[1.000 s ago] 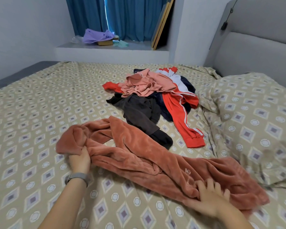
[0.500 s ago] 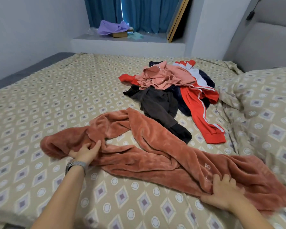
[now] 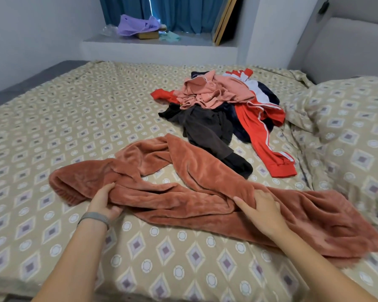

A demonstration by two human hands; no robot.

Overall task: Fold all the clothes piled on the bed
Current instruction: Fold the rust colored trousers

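Observation:
A rust-coloured fleece garment (image 3: 196,188) lies stretched across the near part of the bed (image 3: 52,127), crumpled along its length. My left hand (image 3: 103,201) grips its lower edge near the left end, thumb on top and fingers tucked under the cloth. My right hand (image 3: 262,210) rests on its middle with fingers spread. Behind it lies the pile of clothes (image 3: 218,110): a pink shirt on top, a dark brown garment, a navy piece and a red jacket with white stripes.
A pillow (image 3: 347,127) in the same patterned cover sits at the right by the grey headboard (image 3: 347,49). A ledge (image 3: 157,44) under blue curtains holds a purple bag and small items. The bed's near edge runs along the bottom left.
My right hand has moved left along the fleece from its right end to its middle. My left hand has shifted from lying on the left end to gripping the lower edge.

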